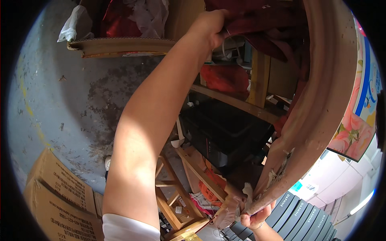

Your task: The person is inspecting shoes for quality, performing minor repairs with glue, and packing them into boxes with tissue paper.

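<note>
My left arm, in a white sleeve, reaches up across the middle of the view. At its end my left hand (209,28) is closed on a dark red cloth (257,24), its fingertips partly hidden. The cloth hangs in the shadowed space beneath a brown board (317,100) with a worn edge. Low on the right, my right hand (257,217) curls its fingers around the board's lower end, where torn, peeling covering (231,213) hangs. Below the cloth lie a red bag (225,78) and a large black case (225,128).
A cardboard box (124,46) with red and white bags stands at the upper left; brown cartons (60,197) are at the lower left. A wooden stool (177,205) stands below my arm. Stacked dark boxes (293,217) and a floral panel (350,128) are at the right.
</note>
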Demonstrator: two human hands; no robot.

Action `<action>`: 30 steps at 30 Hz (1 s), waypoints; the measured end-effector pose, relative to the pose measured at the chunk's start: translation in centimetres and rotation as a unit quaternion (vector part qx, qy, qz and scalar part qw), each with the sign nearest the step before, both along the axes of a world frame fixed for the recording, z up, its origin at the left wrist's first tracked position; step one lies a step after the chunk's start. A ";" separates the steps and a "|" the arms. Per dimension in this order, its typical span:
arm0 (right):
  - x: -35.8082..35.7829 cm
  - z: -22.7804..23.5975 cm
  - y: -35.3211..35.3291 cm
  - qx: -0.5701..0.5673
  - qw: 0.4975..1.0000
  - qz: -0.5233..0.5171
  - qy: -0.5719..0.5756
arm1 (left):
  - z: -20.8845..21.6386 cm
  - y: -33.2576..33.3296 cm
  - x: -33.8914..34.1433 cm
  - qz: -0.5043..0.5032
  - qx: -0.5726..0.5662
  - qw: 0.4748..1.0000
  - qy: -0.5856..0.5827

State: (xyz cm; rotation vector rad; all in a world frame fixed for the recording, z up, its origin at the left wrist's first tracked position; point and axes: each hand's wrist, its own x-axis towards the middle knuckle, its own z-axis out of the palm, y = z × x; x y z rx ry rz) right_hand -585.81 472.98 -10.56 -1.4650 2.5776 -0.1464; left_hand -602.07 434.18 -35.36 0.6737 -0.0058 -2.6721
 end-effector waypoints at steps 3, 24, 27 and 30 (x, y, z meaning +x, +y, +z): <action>0.3 0.0 -0.1 -0.003 1.000 0.001 0.001 | 1.4 -0.4 -1.7 -0.002 -0.037 0.999 0.019; -0.2 0.0 -1.8 -0.004 1.000 0.003 -0.014 | 3.5 6.2 -5.7 -0.125 -0.061 0.975 0.174; 0.3 0.3 -1.0 0.008 0.998 -0.040 -0.039 | 4.0 5.0 -6.5 -0.170 -0.102 0.971 0.130; -0.1 0.0 -4.3 -0.024 0.999 -0.022 -0.035 | 3.2 3.7 -7.0 -0.183 -0.269 0.945 0.040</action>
